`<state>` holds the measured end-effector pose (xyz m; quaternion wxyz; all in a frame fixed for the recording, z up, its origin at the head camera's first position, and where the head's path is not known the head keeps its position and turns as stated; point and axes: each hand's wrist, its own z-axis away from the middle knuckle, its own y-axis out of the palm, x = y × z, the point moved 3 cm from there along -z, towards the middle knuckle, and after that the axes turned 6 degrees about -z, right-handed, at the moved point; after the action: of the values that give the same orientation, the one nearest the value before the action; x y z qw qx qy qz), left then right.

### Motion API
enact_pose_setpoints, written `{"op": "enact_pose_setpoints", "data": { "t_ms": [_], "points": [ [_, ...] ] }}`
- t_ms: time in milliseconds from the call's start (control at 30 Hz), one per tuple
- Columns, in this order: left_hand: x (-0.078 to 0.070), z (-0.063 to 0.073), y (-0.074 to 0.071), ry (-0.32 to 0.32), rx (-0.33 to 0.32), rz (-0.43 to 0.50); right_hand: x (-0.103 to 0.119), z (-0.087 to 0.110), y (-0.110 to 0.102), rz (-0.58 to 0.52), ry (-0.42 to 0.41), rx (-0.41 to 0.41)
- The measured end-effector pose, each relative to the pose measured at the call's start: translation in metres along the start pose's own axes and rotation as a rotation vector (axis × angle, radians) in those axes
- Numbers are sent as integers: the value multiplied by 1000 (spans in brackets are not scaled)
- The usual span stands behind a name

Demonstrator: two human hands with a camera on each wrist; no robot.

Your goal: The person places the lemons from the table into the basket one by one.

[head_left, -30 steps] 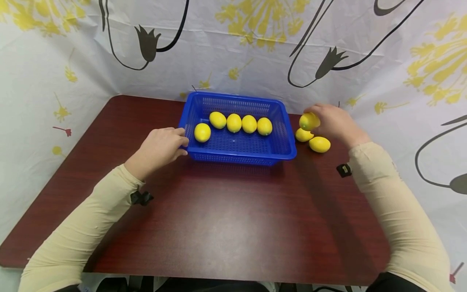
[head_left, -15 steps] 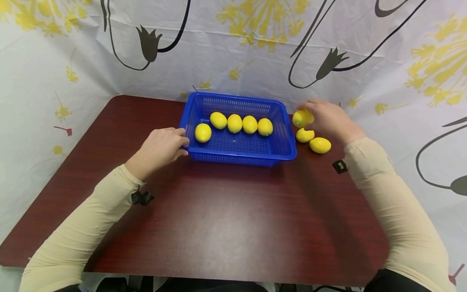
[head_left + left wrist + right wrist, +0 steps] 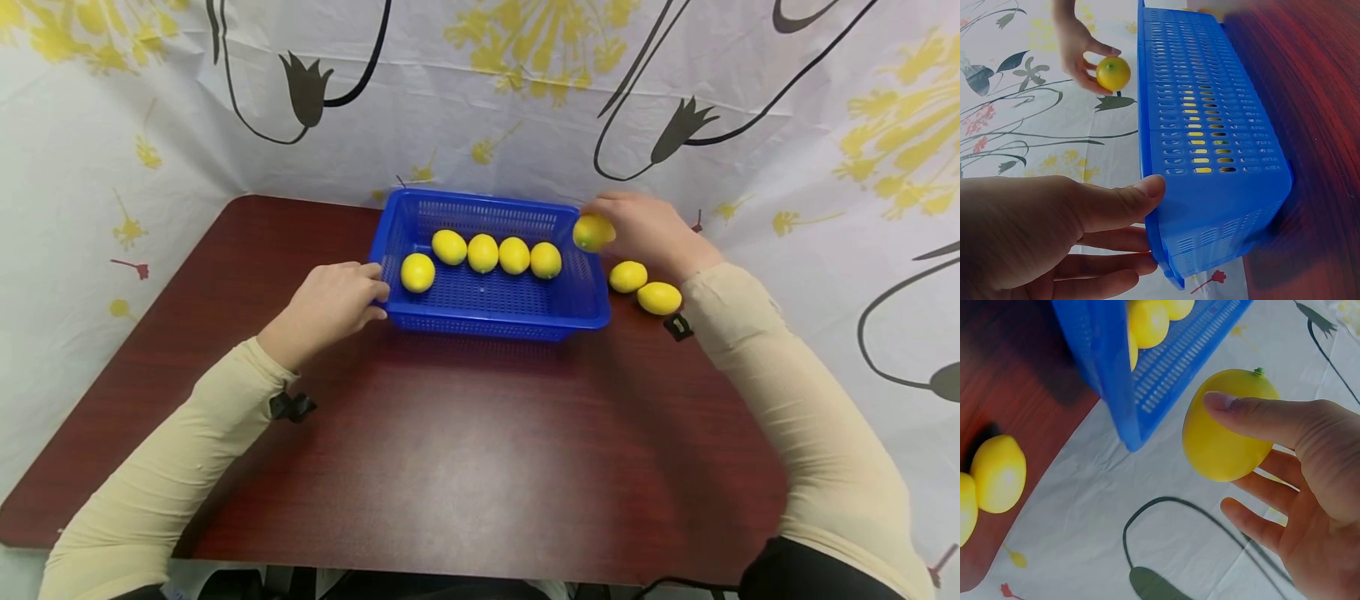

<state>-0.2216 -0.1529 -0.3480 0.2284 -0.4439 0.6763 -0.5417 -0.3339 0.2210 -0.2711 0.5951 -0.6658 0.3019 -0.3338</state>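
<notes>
My right hand holds a yellow lemon between thumb and fingers, raised at the right end of a blue plastic basket. The right wrist view shows the thumb across the near side of that lemon, green stem end up. On the basket's left end, my left hand grips the rim, thumb on one side and fingers on the other in the left wrist view. Inside the basket, a row of several lemons lies toward the back, with a single lemon nearer the left front.
Two more lemons, one farther back and one nearer me, lie on the dark red-brown table just right of the basket. A white patterned cloth hangs behind the table and around its sides.
My right hand has carried its lemon leftward and slightly up, from above the two table lemons to the basket's right end. The left hand and the basket stay in place.
</notes>
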Motion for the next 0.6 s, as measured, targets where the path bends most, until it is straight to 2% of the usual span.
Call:
{"op": "enact_pose_setpoints", "data": {
  "t_ms": [300, 600],
  "points": [
    [-1, -1, -1, 3, -5, 2, 23, -25, 5, 50, -101, 22],
    [-1, -1, -1, 4, 5, 1, 40, -45, 11, 71, -156, 67]
  ]
}}
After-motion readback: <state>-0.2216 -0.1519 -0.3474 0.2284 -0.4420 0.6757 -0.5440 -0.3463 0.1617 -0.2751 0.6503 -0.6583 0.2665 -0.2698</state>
